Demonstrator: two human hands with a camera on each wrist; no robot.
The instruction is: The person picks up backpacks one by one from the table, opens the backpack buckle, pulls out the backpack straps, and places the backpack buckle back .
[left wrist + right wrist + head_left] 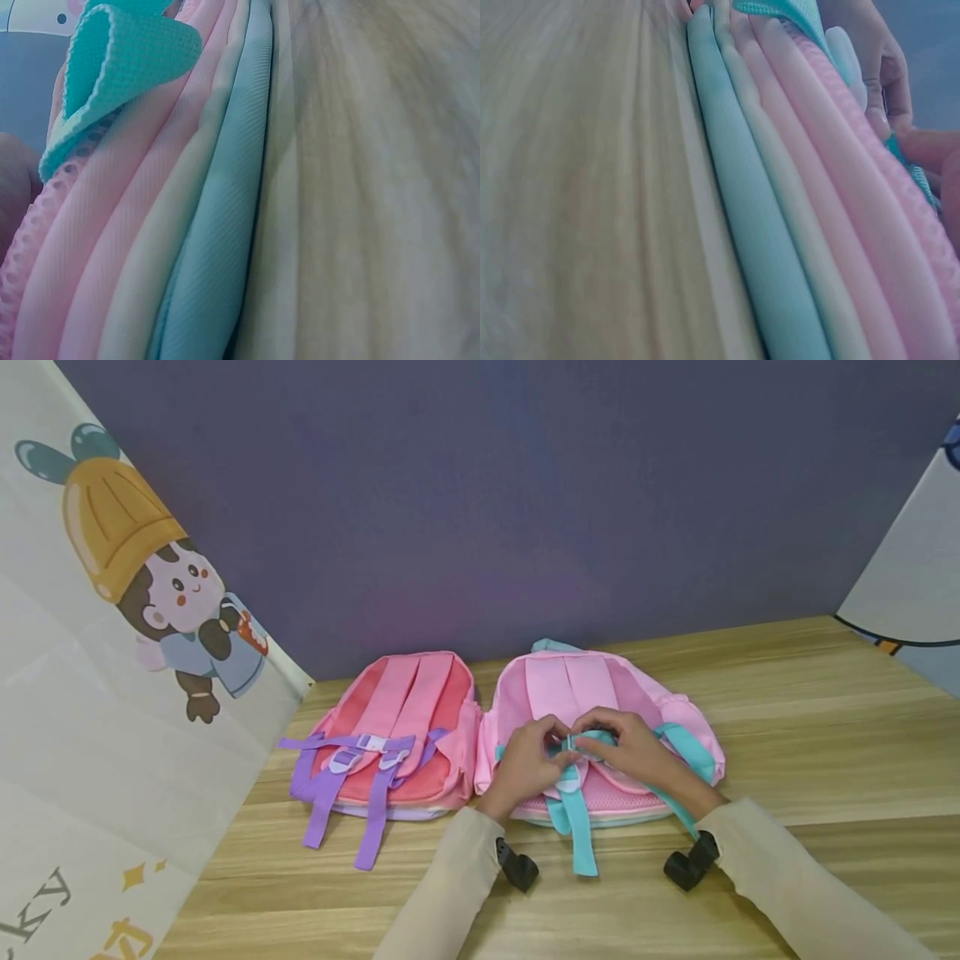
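Observation:
A light pink backpack (553,681) lies straps-up on the wooden table, with teal webbing straps (582,831) hanging over its near edge. Over its lower middle both hands meet at a small pale buckle (570,742) on a teal strap. The left hand (528,764) pinches the strap at the buckle's left side. From the other side, the right hand (633,747) pinches the teal strap between thumb and fingers. In the right wrist view, fingertips of both hands show close to the teal webbing (898,150). A folded teal strap end (139,52) fills the left wrist view's upper corner.
Left of it, touching side by side, lies a coral-pink backpack (450,768) with purple straps (371,827) joined across by a white buckle (372,742). A dark blue panel (525,510) stands behind the table (825,760). A printed white sheet (90,710) borders the left.

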